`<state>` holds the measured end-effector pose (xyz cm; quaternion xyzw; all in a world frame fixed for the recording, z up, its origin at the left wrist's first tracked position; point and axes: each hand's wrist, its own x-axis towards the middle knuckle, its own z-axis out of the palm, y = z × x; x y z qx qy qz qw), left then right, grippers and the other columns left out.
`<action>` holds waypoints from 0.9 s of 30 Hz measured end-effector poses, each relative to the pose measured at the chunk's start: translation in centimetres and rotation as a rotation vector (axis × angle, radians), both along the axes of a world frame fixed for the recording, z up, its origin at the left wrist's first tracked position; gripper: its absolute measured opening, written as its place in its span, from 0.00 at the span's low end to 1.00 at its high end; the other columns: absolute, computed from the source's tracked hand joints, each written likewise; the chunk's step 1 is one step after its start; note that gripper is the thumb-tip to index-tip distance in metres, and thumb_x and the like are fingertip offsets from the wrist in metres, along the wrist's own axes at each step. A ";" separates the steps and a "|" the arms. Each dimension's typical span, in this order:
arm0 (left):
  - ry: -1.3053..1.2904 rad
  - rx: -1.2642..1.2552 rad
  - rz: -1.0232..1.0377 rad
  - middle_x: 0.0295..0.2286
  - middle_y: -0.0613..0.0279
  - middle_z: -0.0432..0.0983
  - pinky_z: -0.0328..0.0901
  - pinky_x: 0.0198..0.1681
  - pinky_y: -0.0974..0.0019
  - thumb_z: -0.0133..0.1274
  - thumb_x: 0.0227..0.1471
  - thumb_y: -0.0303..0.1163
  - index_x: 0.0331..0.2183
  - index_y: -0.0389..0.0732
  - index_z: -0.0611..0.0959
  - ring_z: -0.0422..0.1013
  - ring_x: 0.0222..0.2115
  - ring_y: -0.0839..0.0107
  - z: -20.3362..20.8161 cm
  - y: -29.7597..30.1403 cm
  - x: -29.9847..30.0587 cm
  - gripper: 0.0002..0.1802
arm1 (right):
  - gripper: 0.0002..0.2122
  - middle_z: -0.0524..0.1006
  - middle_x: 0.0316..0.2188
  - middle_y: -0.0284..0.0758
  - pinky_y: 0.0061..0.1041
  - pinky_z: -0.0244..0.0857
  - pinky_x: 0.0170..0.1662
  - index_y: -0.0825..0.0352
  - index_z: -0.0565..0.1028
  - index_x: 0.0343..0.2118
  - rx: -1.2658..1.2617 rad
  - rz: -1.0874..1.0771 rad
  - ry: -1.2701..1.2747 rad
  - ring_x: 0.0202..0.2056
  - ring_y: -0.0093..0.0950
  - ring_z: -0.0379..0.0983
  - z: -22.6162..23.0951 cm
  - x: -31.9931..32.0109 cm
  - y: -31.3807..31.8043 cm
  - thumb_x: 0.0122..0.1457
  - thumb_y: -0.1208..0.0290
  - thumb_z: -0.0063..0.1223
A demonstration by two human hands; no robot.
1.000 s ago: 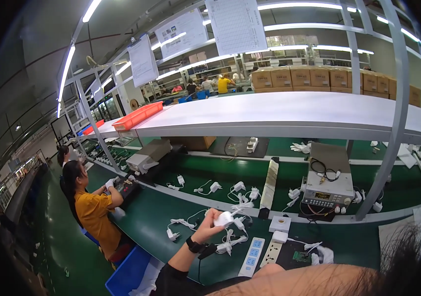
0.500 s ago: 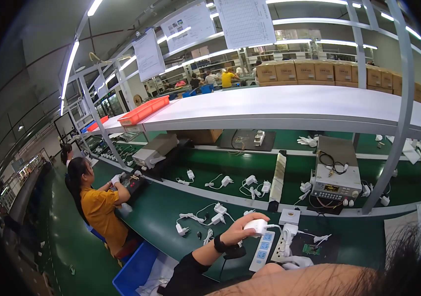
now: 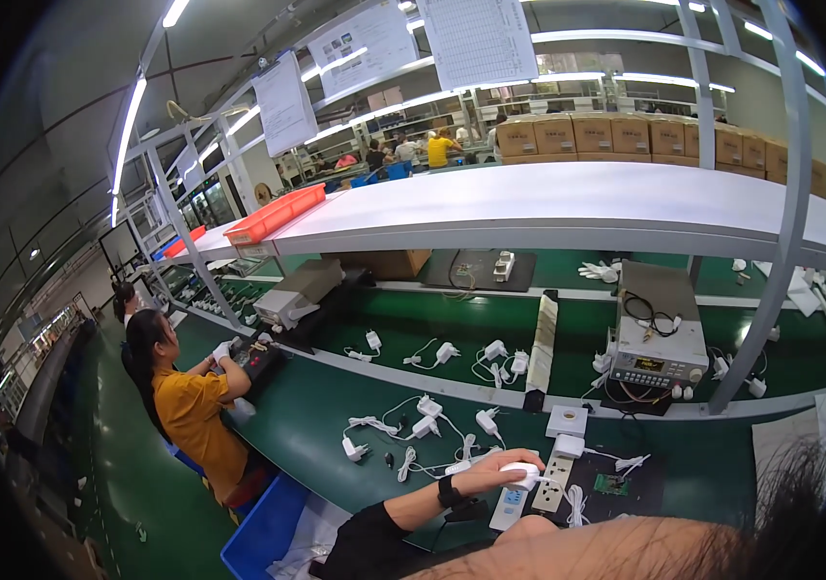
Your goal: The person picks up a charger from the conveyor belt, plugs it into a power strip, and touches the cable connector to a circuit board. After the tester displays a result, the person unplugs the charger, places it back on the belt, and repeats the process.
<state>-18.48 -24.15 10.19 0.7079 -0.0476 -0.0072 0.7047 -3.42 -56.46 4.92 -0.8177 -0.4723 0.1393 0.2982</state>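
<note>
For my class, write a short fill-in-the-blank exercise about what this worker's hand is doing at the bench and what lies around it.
1. The left hand grips a small ______ charger plug.
2. The plug is held just left of a pale power ______ lying on the bench.
3. The bench top is covered in a ______ mat.
4. The co-worker seated to the left wears a ______ shirt.

Missing words: white; strip; green; yellow

One head-worn fisheye view looks forward and down over the green table (image 3: 336,406), close above it, with the white shelf (image 3: 568,208) beyond.
</note>
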 end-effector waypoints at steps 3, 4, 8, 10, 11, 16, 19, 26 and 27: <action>-0.010 0.066 -0.042 0.46 0.63 0.70 0.58 0.54 0.67 0.47 0.59 0.42 0.48 0.39 0.75 0.65 0.48 0.72 -0.6 -0.6 0.1 0.21 | 0.08 0.78 0.30 0.37 0.29 0.69 0.32 0.65 0.78 0.33 -0.110 -0.060 -0.095 0.31 0.33 0.76 0.7 -0.9 -1.6 0.49 0.71 0.58; -0.036 0.082 -0.013 0.45 0.64 0.70 0.58 0.53 0.68 0.46 0.60 0.43 0.47 0.40 0.75 0.65 0.48 0.73 -1.1 -0.2 0.3 0.20 | 0.08 0.78 0.30 0.37 0.29 0.70 0.32 0.65 0.78 0.33 -0.153 -0.085 -0.120 0.32 0.34 0.76 0.9 -1.4 -2.1 0.49 0.71 0.58; 0.041 0.159 0.102 0.42 0.63 0.71 0.60 0.49 0.68 0.40 0.63 0.42 0.44 0.40 0.78 0.66 0.43 0.73 -3.7 0.8 2.1 0.19 | 0.11 0.76 0.36 0.41 0.34 0.68 0.39 0.66 0.76 0.36 0.235 -0.277 -0.327 0.37 0.41 0.74 3.5 -0.9 -1.3 0.47 0.77 0.59; 0.030 0.119 0.063 0.39 0.63 0.72 0.61 0.48 0.69 0.37 0.64 0.43 0.41 0.40 0.79 0.67 0.40 0.73 -3.5 1.5 2.6 0.20 | 0.13 0.76 0.36 0.42 0.32 0.68 0.42 0.67 0.76 0.39 0.391 -0.403 -0.314 0.39 0.42 0.73 5.6 -1.0 0.3 0.47 0.81 0.59; 0.084 0.136 0.062 0.38 0.63 0.73 0.61 0.47 0.70 0.36 0.64 0.42 0.40 0.39 0.79 0.68 0.39 0.74 -2.9 1.4 3.4 0.20 | 0.13 0.76 0.36 0.41 0.32 0.68 0.42 0.67 0.76 0.39 0.424 -0.501 -0.361 0.39 0.42 0.73 6.2 -1.3 0.5 0.47 0.82 0.59; 0.212 -0.021 0.185 0.37 0.64 0.73 0.62 0.45 0.71 0.36 0.64 0.40 0.39 0.37 0.78 0.69 0.38 0.73 -4.9 0.1 6.2 0.19 | 0.12 0.77 0.35 0.39 0.32 0.68 0.40 0.65 0.76 0.36 0.592 -0.560 -0.307 0.37 0.39 0.74 3.8 -0.3 0.4 0.47 0.82 0.59; 0.307 -0.009 0.164 0.36 0.64 0.73 0.62 0.44 0.70 0.37 0.64 0.39 0.39 0.37 0.78 0.68 0.39 0.74 -6.5 -0.8 7.3 0.19 | 0.12 0.77 0.35 0.38 0.32 0.69 0.39 0.65 0.77 0.36 0.585 -0.516 -0.339 0.36 0.38 0.74 2.4 -0.7 -0.5 0.46 0.81 0.60; 0.139 0.547 0.054 0.37 0.60 0.75 0.64 0.44 0.67 0.39 0.62 0.38 0.39 0.39 0.78 0.71 0.40 0.66 -5.6 -3.2 7.7 0.16 | 0.13 0.77 0.35 0.38 0.32 0.69 0.40 0.65 0.77 0.36 0.503 -0.428 -0.250 0.35 0.38 0.74 0.7 -0.6 -1.4 0.45 0.80 0.60; 0.145 0.721 0.008 0.37 0.59 0.75 0.65 0.44 0.66 0.39 0.62 0.37 0.39 0.40 0.78 0.72 0.40 0.63 -5.3 -3.6 7.8 0.15 | 0.12 0.77 0.35 0.38 0.31 0.69 0.40 0.65 0.77 0.36 0.485 -0.407 -0.224 0.36 0.38 0.74 0.3 -0.2 -1.0 0.46 0.80 0.60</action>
